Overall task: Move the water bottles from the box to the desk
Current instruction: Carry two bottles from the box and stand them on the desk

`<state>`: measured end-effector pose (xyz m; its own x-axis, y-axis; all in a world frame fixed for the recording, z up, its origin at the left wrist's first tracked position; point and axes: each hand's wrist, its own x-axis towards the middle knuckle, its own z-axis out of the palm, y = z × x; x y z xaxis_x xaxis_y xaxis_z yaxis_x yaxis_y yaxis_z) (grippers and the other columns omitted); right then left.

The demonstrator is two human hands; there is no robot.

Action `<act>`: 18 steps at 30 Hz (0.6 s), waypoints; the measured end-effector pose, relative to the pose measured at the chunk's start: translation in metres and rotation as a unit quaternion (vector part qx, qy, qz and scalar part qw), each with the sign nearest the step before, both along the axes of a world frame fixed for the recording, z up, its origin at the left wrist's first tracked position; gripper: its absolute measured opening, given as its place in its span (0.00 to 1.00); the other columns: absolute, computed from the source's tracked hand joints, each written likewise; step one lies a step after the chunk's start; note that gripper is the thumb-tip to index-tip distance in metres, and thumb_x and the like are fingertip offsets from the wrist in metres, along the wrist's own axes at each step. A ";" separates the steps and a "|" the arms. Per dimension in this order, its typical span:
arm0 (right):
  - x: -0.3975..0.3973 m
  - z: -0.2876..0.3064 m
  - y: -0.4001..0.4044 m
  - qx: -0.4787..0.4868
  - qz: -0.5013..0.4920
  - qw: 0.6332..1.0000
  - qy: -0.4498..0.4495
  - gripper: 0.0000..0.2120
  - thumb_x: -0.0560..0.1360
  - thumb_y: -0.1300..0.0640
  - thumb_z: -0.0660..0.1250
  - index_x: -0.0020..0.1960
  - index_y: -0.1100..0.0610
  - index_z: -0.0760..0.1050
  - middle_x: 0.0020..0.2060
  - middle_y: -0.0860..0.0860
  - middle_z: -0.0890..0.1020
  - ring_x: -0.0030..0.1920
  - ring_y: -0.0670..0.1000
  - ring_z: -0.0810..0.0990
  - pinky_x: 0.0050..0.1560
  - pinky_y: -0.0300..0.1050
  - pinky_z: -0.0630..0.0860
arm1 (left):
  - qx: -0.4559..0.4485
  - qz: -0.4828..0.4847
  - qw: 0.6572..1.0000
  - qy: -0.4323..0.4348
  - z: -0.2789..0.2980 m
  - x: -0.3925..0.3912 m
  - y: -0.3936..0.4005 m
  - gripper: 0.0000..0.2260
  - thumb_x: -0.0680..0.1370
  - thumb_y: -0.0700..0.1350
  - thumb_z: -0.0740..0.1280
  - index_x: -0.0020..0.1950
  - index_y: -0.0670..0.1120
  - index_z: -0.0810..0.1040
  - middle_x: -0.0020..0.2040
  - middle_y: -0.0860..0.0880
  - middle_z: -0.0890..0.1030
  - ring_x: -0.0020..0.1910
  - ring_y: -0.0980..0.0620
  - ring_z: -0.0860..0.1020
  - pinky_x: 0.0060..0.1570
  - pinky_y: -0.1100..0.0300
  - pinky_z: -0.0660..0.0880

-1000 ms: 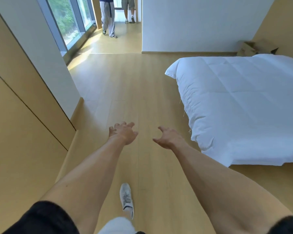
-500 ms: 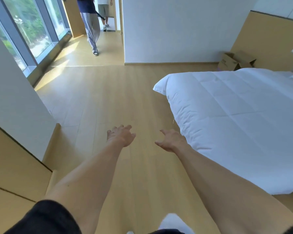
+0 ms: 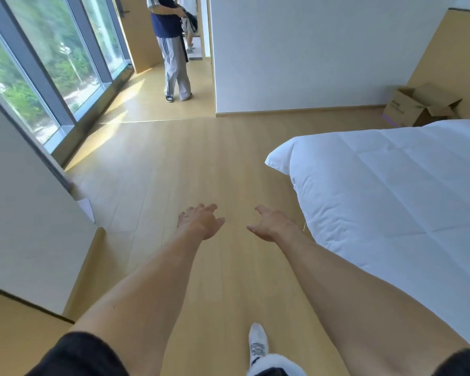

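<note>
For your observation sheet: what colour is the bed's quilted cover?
Plain white quilted cover, clearest in the head view.

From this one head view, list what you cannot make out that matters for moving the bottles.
1. Inside of the cardboard box: head view, far off and low; its own walls and flaps hide any bottles.
2. Box's lower right side: hidden behind the white bed.
3. Desk: not in frame at all.
4. Print on the box: too small to read.
5. Left hand and right hand: both empty, palms mostly turned away.
</note>
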<state>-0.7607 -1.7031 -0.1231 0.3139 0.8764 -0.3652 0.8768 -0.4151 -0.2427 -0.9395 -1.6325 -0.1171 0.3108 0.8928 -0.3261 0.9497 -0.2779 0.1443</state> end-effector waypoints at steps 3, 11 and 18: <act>0.030 0.001 0.059 -0.014 0.010 1.000 0.004 0.30 0.77 0.36 0.60 0.76 0.45 0.60 0.73 0.54 0.69 0.72 0.56 0.67 0.68 0.55 0.68 | -0.001 0.008 1.000 0.004 0.008 0.029 0.054 0.26 0.81 0.63 0.57 0.78 0.56 0.62 0.76 0.47 0.68 0.74 0.42 0.66 0.71 0.47 0.62; 0.098 0.001 0.191 -0.027 0.041 0.999 0.004 0.30 0.77 0.38 0.59 0.76 0.45 0.60 0.72 0.52 0.70 0.71 0.56 0.68 0.65 0.53 0.67 | -0.001 0.025 1.000 0.012 0.012 0.094 0.177 0.26 0.82 0.62 0.57 0.79 0.57 0.61 0.76 0.48 0.67 0.74 0.43 0.66 0.72 0.46 0.63; 0.138 -0.006 0.274 -0.027 0.037 0.999 0.006 0.31 0.78 0.37 0.60 0.77 0.46 0.59 0.72 0.51 0.70 0.71 0.56 0.69 0.66 0.53 0.68 | -0.006 0.019 1.000 0.019 0.000 0.138 0.279 0.26 0.81 0.63 0.57 0.79 0.57 0.62 0.76 0.47 0.67 0.73 0.43 0.67 0.72 0.47 0.63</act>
